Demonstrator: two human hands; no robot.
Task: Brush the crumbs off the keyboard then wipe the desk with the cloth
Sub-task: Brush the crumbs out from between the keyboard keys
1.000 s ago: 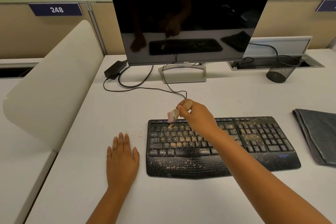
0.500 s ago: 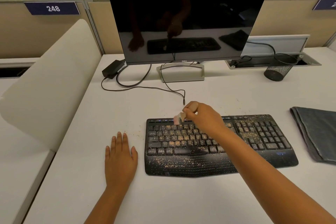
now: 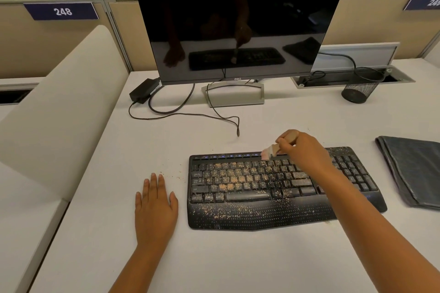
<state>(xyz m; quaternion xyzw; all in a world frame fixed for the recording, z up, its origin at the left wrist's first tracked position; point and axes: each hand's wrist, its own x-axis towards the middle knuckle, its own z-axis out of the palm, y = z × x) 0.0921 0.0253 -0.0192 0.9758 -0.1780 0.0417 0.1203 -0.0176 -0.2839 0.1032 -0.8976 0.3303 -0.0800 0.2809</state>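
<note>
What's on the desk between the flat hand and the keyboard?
Head view: a few scattered crumbs lie on the white desk between the left hand and the keyboard.

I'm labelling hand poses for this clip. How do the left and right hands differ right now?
The left hand lies flat, palm down, fingers straight on the desk beside the keyboard; the right hand is raised over the keyboard's top edge. The left hand holds nothing; the right hand's fingers curl round a small brush, bristles at the top row of keys. Both reach in from the near edge with bare forearms.
</note>
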